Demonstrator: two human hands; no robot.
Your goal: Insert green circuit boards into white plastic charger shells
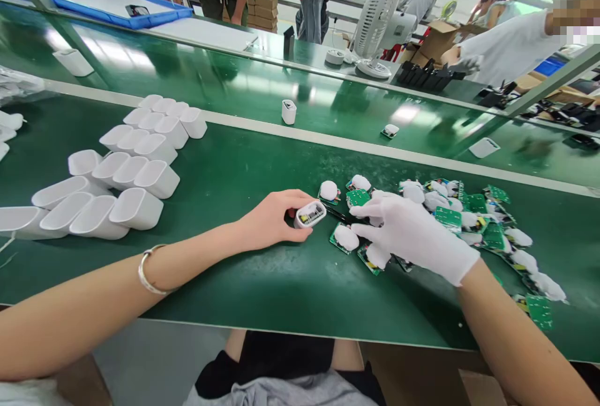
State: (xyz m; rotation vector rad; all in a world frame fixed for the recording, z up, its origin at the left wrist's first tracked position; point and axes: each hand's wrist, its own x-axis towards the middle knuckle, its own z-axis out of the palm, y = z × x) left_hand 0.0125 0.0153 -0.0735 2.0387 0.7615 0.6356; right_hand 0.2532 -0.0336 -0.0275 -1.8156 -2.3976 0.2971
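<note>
My left hand [276, 222] is bare and closed around a small white plastic housing [310, 213]. The housing's open end faces me, and electronic parts show inside it. My right hand [407, 228], in a white glove, reaches over a group of green circuit boards [359, 198] with its fingers spread. A thin black tool [335, 212] lies between the two hands, one end near the right thumb and forefinger. Its far end is hidden by the glove. White putty-like lumps [347, 237] sit on many of the boards.
Rows of empty white housings [135, 206] stand at the left. More boards [494, 234] spread to the right. Beyond a pale strip [328, 142], single housings [289, 112] stand on a green surface. A fan [379, 19] and blue trays [119, 6] are farther back, with several people around.
</note>
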